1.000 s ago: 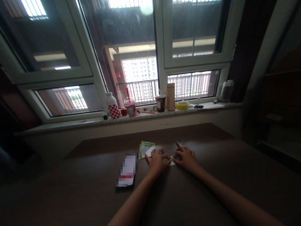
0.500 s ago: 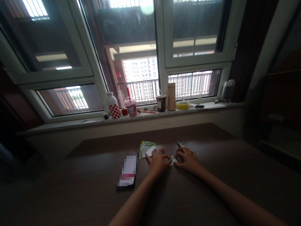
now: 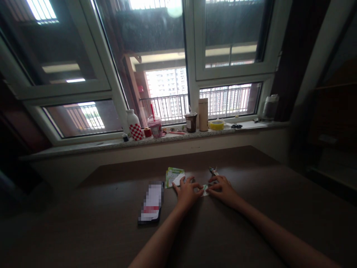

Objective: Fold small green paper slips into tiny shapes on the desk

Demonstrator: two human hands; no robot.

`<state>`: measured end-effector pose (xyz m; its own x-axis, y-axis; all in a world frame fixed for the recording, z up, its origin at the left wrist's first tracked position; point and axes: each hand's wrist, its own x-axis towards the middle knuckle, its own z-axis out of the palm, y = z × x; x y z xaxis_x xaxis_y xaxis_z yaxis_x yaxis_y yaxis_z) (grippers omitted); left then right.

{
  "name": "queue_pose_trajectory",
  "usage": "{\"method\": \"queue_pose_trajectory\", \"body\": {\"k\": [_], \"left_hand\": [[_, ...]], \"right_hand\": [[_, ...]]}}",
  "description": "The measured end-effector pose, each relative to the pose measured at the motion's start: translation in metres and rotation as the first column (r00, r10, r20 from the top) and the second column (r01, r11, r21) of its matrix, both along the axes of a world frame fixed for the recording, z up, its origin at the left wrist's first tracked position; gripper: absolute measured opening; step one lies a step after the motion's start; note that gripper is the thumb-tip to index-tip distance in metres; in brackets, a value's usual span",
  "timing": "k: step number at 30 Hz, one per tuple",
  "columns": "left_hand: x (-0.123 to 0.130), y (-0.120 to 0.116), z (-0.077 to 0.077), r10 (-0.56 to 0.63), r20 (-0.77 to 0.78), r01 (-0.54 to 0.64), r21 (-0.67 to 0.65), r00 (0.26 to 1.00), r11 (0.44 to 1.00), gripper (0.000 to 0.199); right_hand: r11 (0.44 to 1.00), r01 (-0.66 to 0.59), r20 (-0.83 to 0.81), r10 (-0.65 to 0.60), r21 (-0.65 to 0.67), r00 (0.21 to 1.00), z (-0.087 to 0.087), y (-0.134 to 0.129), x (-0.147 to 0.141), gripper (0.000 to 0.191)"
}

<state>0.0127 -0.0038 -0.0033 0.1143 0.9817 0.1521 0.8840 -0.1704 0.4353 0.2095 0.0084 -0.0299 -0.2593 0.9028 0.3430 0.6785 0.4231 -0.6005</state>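
Observation:
A small white-and-green piece of paper [image 3: 205, 190] lies on the table between my two hands. My left hand [image 3: 187, 191] pinches its left edge with thumb and index finger, the other fingers spread toward a green-and-white paper stack [image 3: 173, 175]. A white sheet [image 3: 179, 179] rests on that stack, close to my left fingertips. On the paper's right side, my right hand [image 3: 223, 190] has its thumb and index finger closed at the edge. Just beyond the right fingers sits a small metallic object [image 3: 212, 171], partly hidden and too small to name.
A phone [image 3: 151, 203] with a blurred screen lies left of my left forearm on the brown table [image 3: 111, 208]. Along the windowsill [image 3: 111, 147] stand a checkered bottle [image 3: 135, 126], drink cups [image 3: 191, 122], a tan flask [image 3: 203, 114], a yellow tape roll [image 3: 216, 125] and scissors [image 3: 236, 126].
My right thumb and index finger have come together at the paper's right edge, uncovering more of it. The left hand stays nearly still.

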Motion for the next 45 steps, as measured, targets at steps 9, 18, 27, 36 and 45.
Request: {"method": "queue_pose_trajectory", "body": {"k": [9,18,27,36,45], "left_hand": [[0.0,0.001,-0.001,-0.012,0.005,0.012,0.004,1.0,1.0,0.015],[0.0,0.0,0.003,-0.019,-0.021,0.018,-0.021,1.0,1.0,0.017],[-0.001,0.001,0.0,-0.017,-0.022,0.017,-0.008,1.0,1.0,0.017],[0.0,0.0,0.0,-0.013,-0.035,0.012,-0.012,0.999,1.0,0.019],[0.001,0.0,0.001,-0.01,-0.029,0.01,-0.01,1.0,1.0,0.018]], "right_hand": [[0.994,0.109,0.095,-0.108,-0.005,0.99,0.006,-0.002,-0.006,0.017],[0.981,0.19,0.157,-0.194,0.042,0.968,0.009,-0.001,-0.009,0.018],[0.98,0.185,0.142,-0.193,0.07,0.971,0.004,0.001,-0.009,0.019],[0.987,0.1,0.071,-0.109,0.124,0.991,-0.001,0.005,-0.007,0.016],[0.984,0.137,0.15,-0.153,0.111,0.977,0.01,0.002,-0.016,0.012]]}}
